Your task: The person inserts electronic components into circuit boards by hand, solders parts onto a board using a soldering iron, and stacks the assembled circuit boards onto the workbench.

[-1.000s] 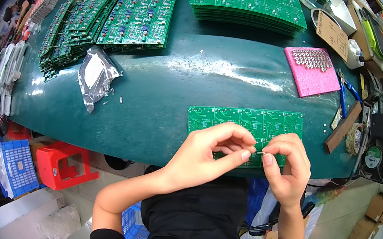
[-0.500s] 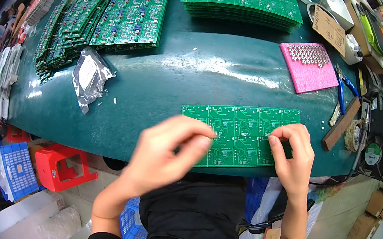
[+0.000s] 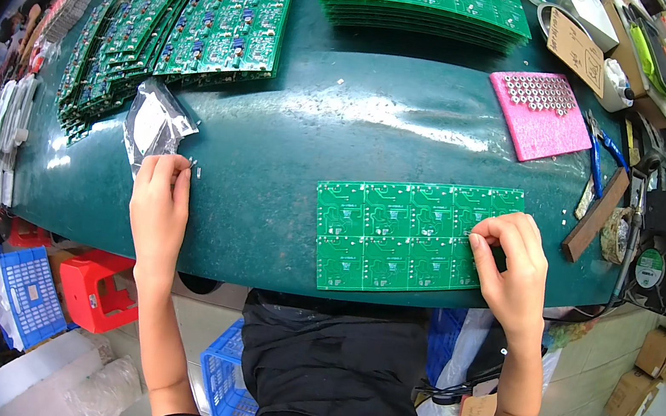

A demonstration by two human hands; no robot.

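A green printed circuit board panel (image 3: 389, 238) lies flat near the table's front edge. Over its right part is my right hand (image 3: 513, 274), thumb and forefinger pinched together; whatever they hold is too small to tell. My left hand (image 3: 158, 216) rests at the lower end of a clear plastic bag (image 3: 154, 125) with a white label. Its fingers are drawn together and point down, so their tips are partly hidden. Right beside those fingertips lie a few tiny loose parts (image 3: 197, 171).
Populated green boards (image 3: 228, 16) are stacked at the back left, bare panels (image 3: 424, 2) at the back middle. To the right are a pink foam block (image 3: 544, 123) with small round metal parts, blue-handled pliers (image 3: 596, 165), a wooden bar (image 3: 595, 214) and a black fan unit (image 3: 658, 248).
My left hand has moved left from above the board panel to the plastic bag, uncovering the panel's left part. The right hand has stayed nearly in place.
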